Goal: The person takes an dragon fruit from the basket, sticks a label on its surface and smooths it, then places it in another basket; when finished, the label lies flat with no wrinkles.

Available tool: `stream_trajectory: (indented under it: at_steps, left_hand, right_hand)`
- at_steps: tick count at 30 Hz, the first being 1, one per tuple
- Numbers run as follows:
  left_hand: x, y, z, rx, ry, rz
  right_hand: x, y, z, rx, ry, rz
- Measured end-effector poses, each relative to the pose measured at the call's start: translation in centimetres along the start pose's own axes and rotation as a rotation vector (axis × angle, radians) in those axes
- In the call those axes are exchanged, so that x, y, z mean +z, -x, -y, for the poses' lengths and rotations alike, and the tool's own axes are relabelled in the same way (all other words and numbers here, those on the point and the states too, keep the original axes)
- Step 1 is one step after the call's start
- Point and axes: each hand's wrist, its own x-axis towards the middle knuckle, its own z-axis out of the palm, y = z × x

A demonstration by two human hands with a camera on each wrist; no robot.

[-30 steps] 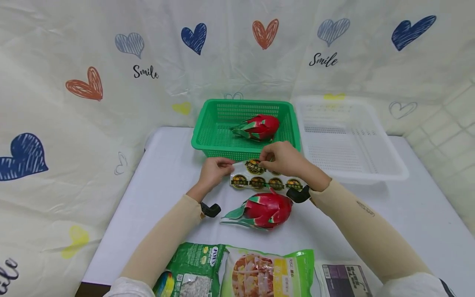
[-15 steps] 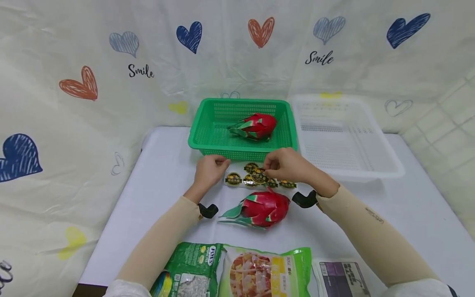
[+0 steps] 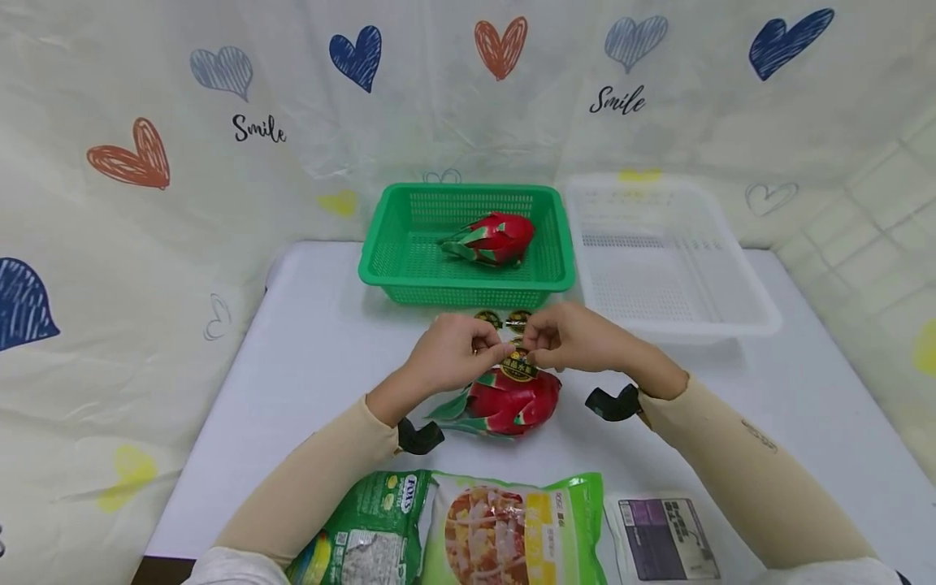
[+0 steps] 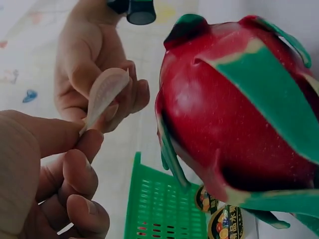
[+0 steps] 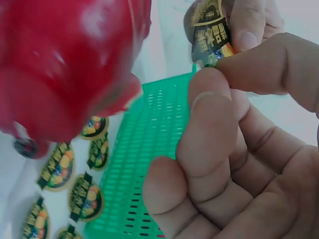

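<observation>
Both my left hand [image 3: 455, 355] and my right hand [image 3: 587, 340] pinch opposite edges of a round black and gold sticker [image 3: 518, 366]. In the left wrist view the sticker's pale back [image 4: 108, 89] curves between the two hands. Its printed face [image 5: 211, 36] shows in the right wrist view. Just beneath the hands, a red dragon fruit [image 3: 514, 403] with green scales lies on the white table, its left part overlapped by the left hand in the head view. A sheet of similar stickers [image 5: 62, 167] lies behind the fruit, largely hidden by the hands from above.
Behind the hands stands a green basket [image 3: 468, 294] with another dragon fruit [image 3: 499, 238] inside. A white basket [image 3: 676, 327] is to its right. Along the front lie a green food bag [image 3: 380, 520], a second food bag [image 3: 512, 532] and a purple-labelled packet [image 3: 665, 536].
My right hand has lifted the sticker off the sheet and drawn it nearer, over the fruit. My left hand has left the sheet's edge and moved right to grip the sticker's other side.
</observation>
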Motion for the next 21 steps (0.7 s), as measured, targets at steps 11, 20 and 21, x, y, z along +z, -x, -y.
stream_trajectory:
  at_steps: [11, 20, 21]
  left_hand:
    - [1.3, 0.6, -0.5, -0.094, 0.221, -0.09]
    - [2.5, 0.9, -1.1, -0.101, -0.021, -0.031]
    - [2.7, 1.0, -1.2, -0.102, -0.07, -0.017]
  right_hand:
    - [3.0, 3.1, -0.8, 0.242, -0.239, -0.14]
    - [4.9, 4.9, -1.5, 0.264, -0.264, -0.242]
    - [5.0, 5.0, -1.6, 0.268, -0.259, -0.246]
